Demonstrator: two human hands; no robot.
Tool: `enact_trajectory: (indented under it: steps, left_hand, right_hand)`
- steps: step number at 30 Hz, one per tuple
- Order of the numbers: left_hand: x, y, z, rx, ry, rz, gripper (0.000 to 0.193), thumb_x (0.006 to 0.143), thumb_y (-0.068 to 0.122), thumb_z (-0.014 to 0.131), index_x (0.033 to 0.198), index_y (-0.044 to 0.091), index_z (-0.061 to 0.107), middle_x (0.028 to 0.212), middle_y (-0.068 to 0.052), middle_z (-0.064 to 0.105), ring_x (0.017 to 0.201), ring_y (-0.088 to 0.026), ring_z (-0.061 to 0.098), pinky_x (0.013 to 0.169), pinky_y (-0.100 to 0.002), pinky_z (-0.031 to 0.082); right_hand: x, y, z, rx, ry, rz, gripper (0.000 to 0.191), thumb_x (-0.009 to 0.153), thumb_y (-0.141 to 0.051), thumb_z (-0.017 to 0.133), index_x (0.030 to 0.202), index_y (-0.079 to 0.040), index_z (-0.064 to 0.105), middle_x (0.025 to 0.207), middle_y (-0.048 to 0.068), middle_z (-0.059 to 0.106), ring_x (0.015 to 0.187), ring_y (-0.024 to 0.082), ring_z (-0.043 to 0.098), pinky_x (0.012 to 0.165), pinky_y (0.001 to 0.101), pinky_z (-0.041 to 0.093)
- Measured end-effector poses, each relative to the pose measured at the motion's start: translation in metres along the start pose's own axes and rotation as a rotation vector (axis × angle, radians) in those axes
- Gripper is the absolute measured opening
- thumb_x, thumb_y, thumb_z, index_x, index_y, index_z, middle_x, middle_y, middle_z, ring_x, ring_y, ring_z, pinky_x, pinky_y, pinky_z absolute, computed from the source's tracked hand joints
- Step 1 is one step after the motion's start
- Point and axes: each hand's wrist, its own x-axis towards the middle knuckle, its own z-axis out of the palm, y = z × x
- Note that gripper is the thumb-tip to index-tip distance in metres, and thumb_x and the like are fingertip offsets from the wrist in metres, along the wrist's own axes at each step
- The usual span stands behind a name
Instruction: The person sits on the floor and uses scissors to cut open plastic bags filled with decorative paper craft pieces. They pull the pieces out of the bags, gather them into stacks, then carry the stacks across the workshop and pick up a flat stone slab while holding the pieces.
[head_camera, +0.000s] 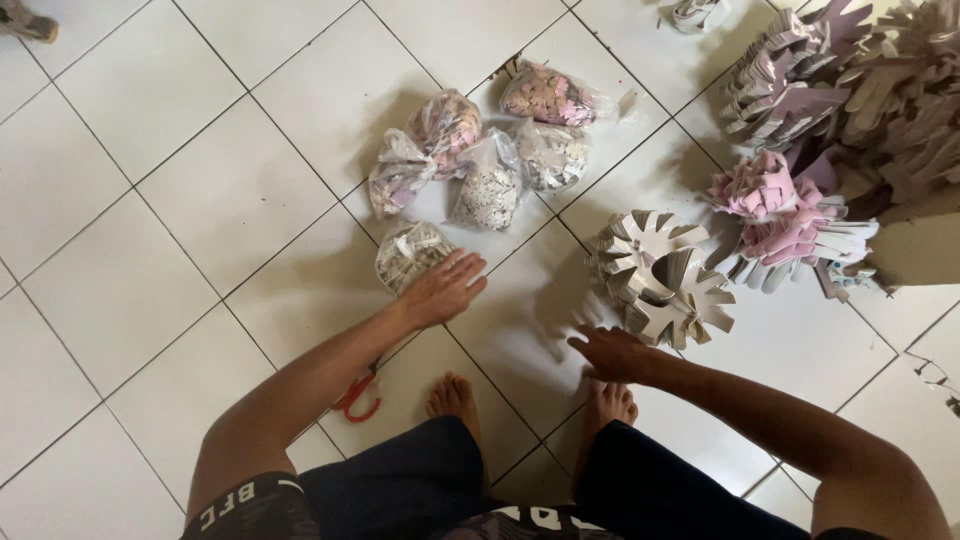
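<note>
My left hand (443, 287) reaches down with fingers spread, its fingertips on or just beside a clear plastic bag of small pale cut-outs (409, 254). My right hand (612, 354) hangs low over the white tiled floor (200, 200), fingers apart, holding nothing, just left of a stack of white hand-shaped cut-outs (660, 275). My bare feet (455, 397) stand on the tiles below both hands.
Several more clear bags of small pieces (490, 150) lie in a cluster behind the near bag. Pink hand-shaped cut-outs (785, 215) and a big heap of purple-grey ones (850, 80) fill the right side. Red-handled scissors (358, 396) lie under my left forearm.
</note>
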Motion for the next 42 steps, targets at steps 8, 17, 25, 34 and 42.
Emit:
enact_trajectory:
  steps: [8,17,25,34,42]
  left_hand:
    - [-0.025,-0.027,-0.012,0.306,-0.321,-0.036,0.029,0.095,0.02,0.055,0.116,0.003,0.065,0.134,-0.02,0.06,0.142,-0.036,0.045,0.121,-0.057,0.022]
    - [0.009,-0.033,0.004,0.252,-0.351,-0.107,0.022,0.088,0.013,0.059,0.105,0.003,0.069,0.128,-0.021,0.062,0.141,-0.038,0.045,0.121,-0.057,0.023]
    - [0.021,-0.003,0.027,-0.355,-0.286,-0.148,0.01,0.086,0.011,0.064,0.092,0.005,0.069,0.094,-0.016,0.066,0.098,-0.035,0.065,0.099,-0.048,0.05]
    - [0.06,0.006,-0.011,-0.585,-0.416,-0.225,0.027,0.088,0.013,0.063,0.113,0.005,0.066,0.11,-0.018,0.069,0.101,-0.04,0.068,0.089,-0.049,0.055]
    - [0.147,0.026,0.01,-0.683,-0.162,-0.285,0.054,0.086,0.008,0.068,0.132,-0.008,0.046,0.125,-0.03,0.058,0.112,-0.044,0.061,0.091,-0.049,0.053]
  right_hand:
    - [-0.002,-0.012,-0.016,0.004,0.056,0.005,0.074,0.085,-0.038,0.08,0.144,-0.009,0.045,0.141,0.021,0.047,0.105,0.036,0.067,0.084,0.0457,0.059]
    - [0.005,-0.014,-0.009,-0.048,0.036,-0.004,0.067,0.085,-0.039,0.081,0.136,-0.007,0.05,0.13,0.021,0.054,0.099,0.035,0.068,0.079,0.0481,0.058]
    - [0.004,-0.023,-0.029,-0.08,0.086,-0.058,0.056,0.085,-0.038,0.079,0.124,-0.005,0.056,0.111,0.016,0.064,0.095,0.034,0.068,0.078,0.0463,0.057]
    - [-0.031,-0.047,-0.068,0.092,0.424,-0.182,0.048,0.089,-0.032,0.075,0.126,-0.004,0.061,0.104,0.015,0.067,0.088,0.035,0.068,0.079,0.0444,0.056]
    - [-0.069,-0.064,-0.062,0.224,0.448,-0.053,0.045,0.09,-0.029,0.071,0.127,-0.005,0.061,0.112,0.015,0.068,0.097,0.034,0.067,0.086,0.0451,0.055]
